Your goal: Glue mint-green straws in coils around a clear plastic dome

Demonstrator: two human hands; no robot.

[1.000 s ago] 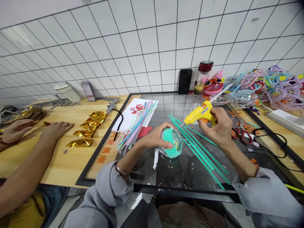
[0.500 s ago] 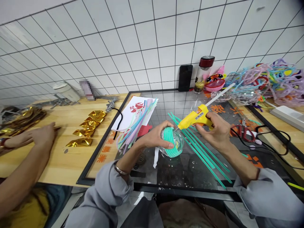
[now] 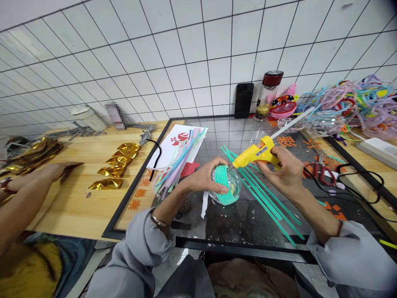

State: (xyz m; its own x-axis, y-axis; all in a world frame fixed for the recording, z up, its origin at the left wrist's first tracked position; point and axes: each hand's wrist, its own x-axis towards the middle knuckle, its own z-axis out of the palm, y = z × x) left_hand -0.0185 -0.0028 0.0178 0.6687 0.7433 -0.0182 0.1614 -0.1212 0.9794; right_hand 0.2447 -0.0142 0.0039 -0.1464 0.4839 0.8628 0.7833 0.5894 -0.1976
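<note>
My left hand (image 3: 206,178) is closed around a clear plastic ball (image 3: 235,186), which has rows of green strips (image 3: 221,176) wrapped about it. In my right hand (image 3: 287,167) is a yellow hot glue gun (image 3: 256,153), with a white glue stick (image 3: 293,123) jutting from its back. The gun's nozzle is at the upper right of the ball, by the edge of the green wrapping; whether it touches I cannot tell. Loose green strips (image 3: 263,194) lie on the glass tabletop beneath the gun. Pastel strips (image 3: 181,161) rest on white paper (image 3: 166,147) left of my left hand.
Red scissors (image 3: 322,171) and a black cord (image 3: 362,194) lie at the right. A phone (image 3: 243,100) and a glass bottle (image 3: 267,97) stand by the wall. Tangled pastel strips (image 3: 347,103) fill the back right. Folded gold foil (image 3: 119,161) lies near a co-worker's arms (image 3: 34,186).
My right hand has brought the glue gun left and down, its nozzle now at the ball. My left hand keeps its hold. The co-worker's hands have shifted, with a dark gold piece in one.
</note>
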